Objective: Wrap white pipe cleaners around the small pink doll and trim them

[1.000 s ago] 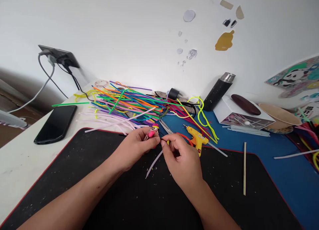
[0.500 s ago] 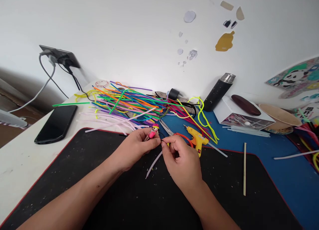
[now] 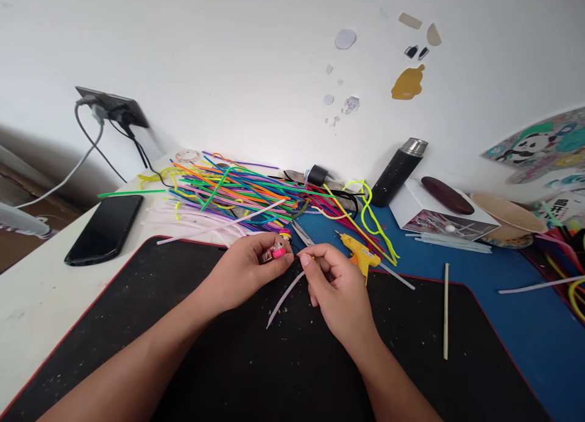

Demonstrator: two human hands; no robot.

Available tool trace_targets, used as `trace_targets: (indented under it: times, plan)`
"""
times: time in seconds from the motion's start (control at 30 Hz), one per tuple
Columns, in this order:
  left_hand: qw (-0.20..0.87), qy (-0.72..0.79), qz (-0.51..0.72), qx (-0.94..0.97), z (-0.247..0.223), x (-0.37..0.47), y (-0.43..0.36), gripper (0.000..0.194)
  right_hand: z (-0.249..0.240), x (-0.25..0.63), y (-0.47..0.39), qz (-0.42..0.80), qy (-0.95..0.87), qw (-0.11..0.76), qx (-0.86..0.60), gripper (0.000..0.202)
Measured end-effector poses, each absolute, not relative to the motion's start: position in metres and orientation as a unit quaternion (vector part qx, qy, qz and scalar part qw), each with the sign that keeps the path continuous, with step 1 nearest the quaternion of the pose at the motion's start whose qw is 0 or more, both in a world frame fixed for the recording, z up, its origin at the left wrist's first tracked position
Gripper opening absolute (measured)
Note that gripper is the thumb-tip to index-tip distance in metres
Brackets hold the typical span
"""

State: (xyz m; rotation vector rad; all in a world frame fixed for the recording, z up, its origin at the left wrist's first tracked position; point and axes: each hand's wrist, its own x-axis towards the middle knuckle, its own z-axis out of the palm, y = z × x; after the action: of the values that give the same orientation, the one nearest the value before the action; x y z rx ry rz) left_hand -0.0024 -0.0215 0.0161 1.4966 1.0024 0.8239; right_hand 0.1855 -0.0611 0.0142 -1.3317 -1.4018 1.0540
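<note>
Near the middle, my left hand point(image 3: 249, 268) is closed around a small pink and silver object point(image 3: 278, 250), with a pink and yellow end showing above the fingers. Close to its right, my right hand point(image 3: 336, 282) has thumb and forefinger pinched; what they hold is too small to name, perhaps a thin dark strand running between the hands. A pale pipe cleaner point(image 3: 283, 299) lies on the black mat point(image 3: 256, 367) below the hands. Behind my right hand are scissors point(image 3: 302, 234) and a yellow glue gun point(image 3: 362, 255).
A heap of coloured pipe cleaners point(image 3: 228, 187) lies behind the hands. A phone point(image 3: 105, 230) is at left. At right are a black flask point(image 3: 397, 173), a white box point(image 3: 411, 203), a bowl point(image 3: 507, 218), glue sticks point(image 3: 450, 242) and a thin stick point(image 3: 446, 312).
The fingers of my right hand have shifted, with the thumb higher and the lower fingers curled differently. The small pink object has tilted slightly in my left hand. The view has moved a little.
</note>
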Motion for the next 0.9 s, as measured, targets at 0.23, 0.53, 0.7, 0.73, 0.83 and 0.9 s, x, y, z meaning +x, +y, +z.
trace_targets:
  times: [0.23,0.53,0.7,0.73,0.83,0.9]
  plan:
    - [0.568,0.418,0.348,0.617,0.0108,-0.0024,-0.0198,0.031,0.0137,0.1861,-0.0602,0.465,-0.546,0.446,-0.535,0.024]
    - [0.654,0.401,0.367,0.527,0.0137,0.0014,-0.0182,0.044,0.0167,0.1837,-0.0623,0.511,-0.522,0.434,-0.528,0.026]
    - [0.688,0.396,0.373,0.481,0.0143,0.0005,-0.0174,0.047,0.0161,0.1860,-0.0599,0.520,-0.511,0.454,-0.512,0.024]
    - [0.691,0.393,0.371,0.480,0.0134,0.0001,-0.0172,0.045,0.0158,0.1864,-0.0595,0.522,-0.510,0.457,-0.508,0.024]
    - [0.700,0.382,0.363,0.482,0.0108,-0.0003,-0.0171,0.042,0.0156,0.1861,-0.0592,0.529,-0.508,0.463,-0.497,0.023]
    - [0.708,0.374,0.357,0.481,0.0097,0.0005,-0.0175,0.042,0.0158,0.1853,-0.0595,0.532,-0.508,0.464,-0.494,0.022]
